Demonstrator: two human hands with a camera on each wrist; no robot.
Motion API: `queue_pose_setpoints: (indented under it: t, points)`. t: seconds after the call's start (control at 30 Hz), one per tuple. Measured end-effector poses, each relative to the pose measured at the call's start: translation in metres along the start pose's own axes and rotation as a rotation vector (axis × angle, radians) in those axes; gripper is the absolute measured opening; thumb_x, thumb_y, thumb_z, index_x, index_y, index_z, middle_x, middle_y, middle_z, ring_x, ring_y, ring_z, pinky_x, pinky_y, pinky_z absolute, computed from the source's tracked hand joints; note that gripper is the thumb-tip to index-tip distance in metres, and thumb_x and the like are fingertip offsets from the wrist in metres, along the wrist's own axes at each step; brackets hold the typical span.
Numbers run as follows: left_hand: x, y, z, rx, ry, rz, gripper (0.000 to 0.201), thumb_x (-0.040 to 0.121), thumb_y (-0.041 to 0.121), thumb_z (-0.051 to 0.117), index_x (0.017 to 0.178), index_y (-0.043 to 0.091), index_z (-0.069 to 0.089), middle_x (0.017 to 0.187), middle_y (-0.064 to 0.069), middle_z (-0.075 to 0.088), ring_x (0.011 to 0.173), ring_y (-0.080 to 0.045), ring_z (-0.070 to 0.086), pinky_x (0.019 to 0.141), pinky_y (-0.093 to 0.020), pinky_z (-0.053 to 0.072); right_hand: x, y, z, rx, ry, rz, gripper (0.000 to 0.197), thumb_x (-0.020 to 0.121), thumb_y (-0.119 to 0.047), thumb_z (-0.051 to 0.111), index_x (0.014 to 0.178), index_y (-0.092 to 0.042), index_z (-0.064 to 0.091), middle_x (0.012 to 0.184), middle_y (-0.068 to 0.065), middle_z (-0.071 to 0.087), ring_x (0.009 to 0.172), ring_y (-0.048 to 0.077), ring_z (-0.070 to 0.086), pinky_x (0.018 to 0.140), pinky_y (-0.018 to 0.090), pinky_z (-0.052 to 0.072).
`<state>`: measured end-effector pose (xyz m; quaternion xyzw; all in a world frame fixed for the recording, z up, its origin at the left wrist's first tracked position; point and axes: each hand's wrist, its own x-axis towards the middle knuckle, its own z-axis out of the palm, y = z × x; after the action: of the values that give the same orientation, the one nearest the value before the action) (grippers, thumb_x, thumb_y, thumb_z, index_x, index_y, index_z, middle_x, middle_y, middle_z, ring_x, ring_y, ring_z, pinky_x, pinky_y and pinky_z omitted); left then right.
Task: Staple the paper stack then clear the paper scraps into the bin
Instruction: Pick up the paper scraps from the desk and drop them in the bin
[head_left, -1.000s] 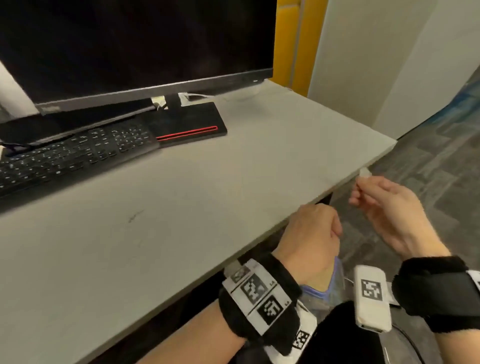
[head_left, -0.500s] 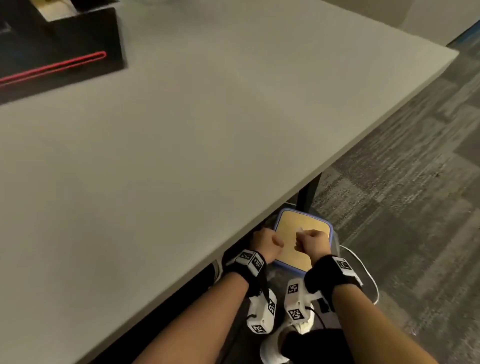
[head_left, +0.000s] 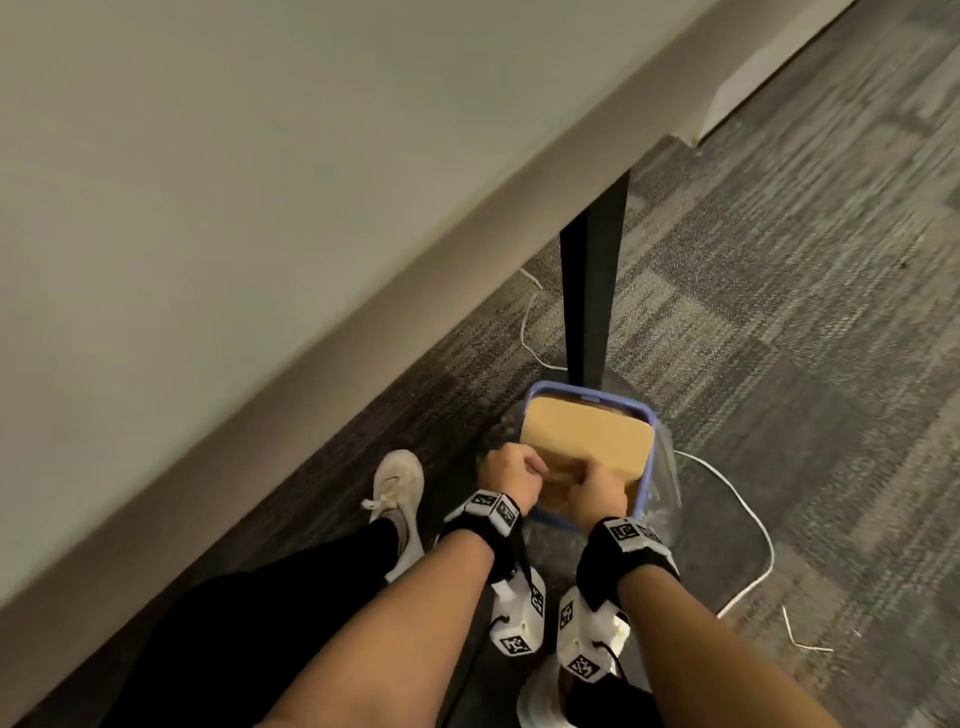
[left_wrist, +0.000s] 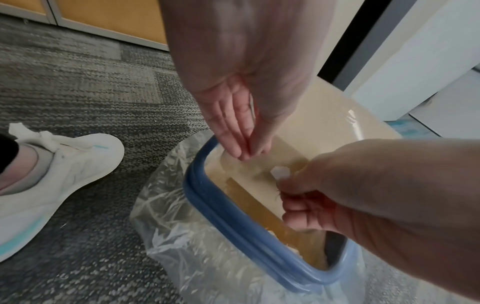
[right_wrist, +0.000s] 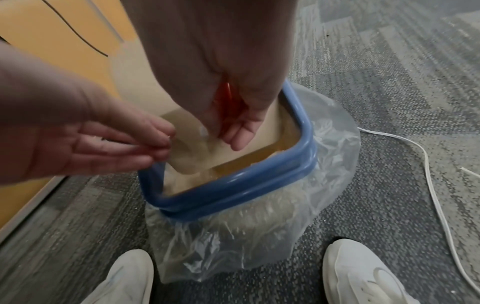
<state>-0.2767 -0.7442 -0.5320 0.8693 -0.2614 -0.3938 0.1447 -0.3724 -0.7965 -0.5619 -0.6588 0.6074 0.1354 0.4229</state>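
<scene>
Grey carpet (head_left: 779, 312) runs under the pale desk (head_left: 260, 208), and the bin (head_left: 647, 457) stands on it just near the desk's black leg (head_left: 592, 270) — blue rim, tan flap lid (head_left: 587, 436), a clear plastic liner (right_wrist: 259, 236) bunched around the outside. A white cable (head_left: 753, 519) loops on the floor to the bin's right, and the person's pale shoes (right_wrist: 363, 273) sit on the near side.

Both hands are at the bin's near edge, close together but not touching. The left hand (head_left: 506, 475) has its fingers (left_wrist: 231, 131) straight and side by side, their tips on the lid at the near-left corner; that corner looks tipped downward, so it seems to be pushing the flap open. The right hand (head_left: 597, 493) is curled, with a small white paper scrap (left_wrist: 280, 172) pinched at its fingertips, directly above the opening. A pale fleck on the left fingers may be another bit of paper; it is too blurred to say.

As for progress, this looks like the clearing stage — a scrap is over the bin and not yet let go. The stretch of desk in view shows no scraps, but most of the desktop is out of frame, so what remains cannot be judged. The paper stack and stapler are not visible, so the stapling cannot be confirmed.
</scene>
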Motion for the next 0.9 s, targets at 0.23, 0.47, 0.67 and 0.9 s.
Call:
queue_pose_setpoints:
  t: [0.23,0.47,0.67,0.9]
  points:
    - [0.017,0.003,0.004,0.023,-0.079,0.031,0.032,0.088,0.006,0.05,0.096,0.021,0.078,0.113,0.002,0.073,0.108,-0.021,0.065,0.097,-0.026,0.05,0.006,0.011,0.002,0.092,0.04,0.046,0.03,0.089,-0.011,0.048,0.112,-0.007,0.065,0.114,0.018,0.065,0.097,0.032,0.06,0.083,0.034,0.046]
    - [0.006,0.015,-0.005,0.108,-0.051,0.058,0.016,0.081,0.014,0.061,0.084,0.02,0.075,0.102,-0.004,0.074,0.098,-0.027,0.067,0.084,-0.032,0.056,-0.007,-0.005,-0.008,0.117,-0.001,-0.068,0.018,0.089,-0.023,0.057,0.097,-0.008,0.062,0.1,0.014,0.066,0.091,0.031,0.059,0.072,0.03,0.039]
    - [-0.052,0.061,-0.051,0.144,0.119,0.26,0.017,0.09,0.011,0.051,0.096,0.015,0.066,0.117,-0.007,0.053,0.103,-0.028,0.06,0.082,-0.034,0.047,-0.044,-0.038,-0.071,0.358,0.203,-0.044,0.026,0.093,-0.018,0.049,0.113,-0.001,0.055,0.117,0.021,0.06,0.105,0.035,0.057,0.075,0.03,0.039]
    - [-0.199,0.081,-0.115,0.201,0.111,0.508,0.019,0.096,0.024,0.046,0.101,0.016,0.063,0.118,-0.003,0.053,0.107,-0.024,0.059,0.089,-0.036,0.046,-0.19,-0.063,-0.171,0.696,0.587,-0.227,0.043,0.089,-0.005,0.053,0.13,-0.009,0.04,0.125,0.014,0.047,0.108,0.026,0.05,0.1,0.038,0.04]
